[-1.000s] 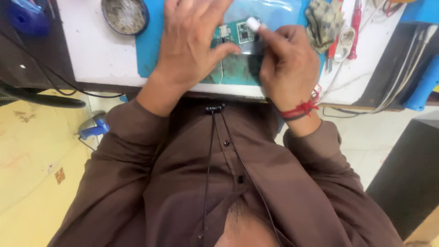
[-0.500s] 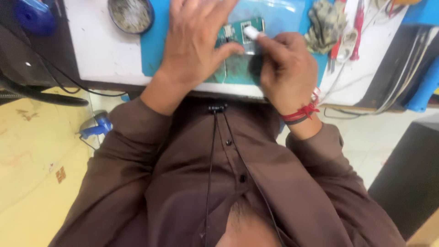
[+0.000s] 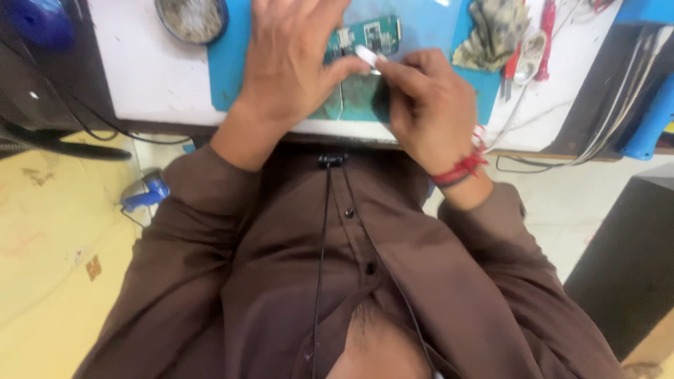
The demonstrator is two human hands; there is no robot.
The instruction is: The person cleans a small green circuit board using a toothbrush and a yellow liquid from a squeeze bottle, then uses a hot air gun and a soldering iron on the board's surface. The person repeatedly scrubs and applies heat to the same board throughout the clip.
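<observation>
Since the frame a second back, our right hand has slid a little toward the left of the picture, and the small white piece it carries now sits right over the green circuit board, touching our left thumb; our left hand stays pressed flat in much the same spot

We see the circuit board in the upper middle of the frame, lying flat on the blue mat. What shows of it runs with its long axis across the picture, left to right, though our left hand hides its left end, so we cannot tell its full outline. Its face is green with small pale square parts and fine silver marks. Just below it, toward the table edge, lies a duller green-grey plate with a dark part at its right.

Our left hand is spread wide, palm down, fingers reaching toward the top of the frame, thumb stretched right along the board. Our right hand is closed narrow, pinching the white piece between thumb and forefinger; the piece is short and tilted, its long axis running from upper left to lower right.

At upper left a round metal dish stands on the white table. At upper right a grey crumpled cloth lies beside red-handled tools
</observation>
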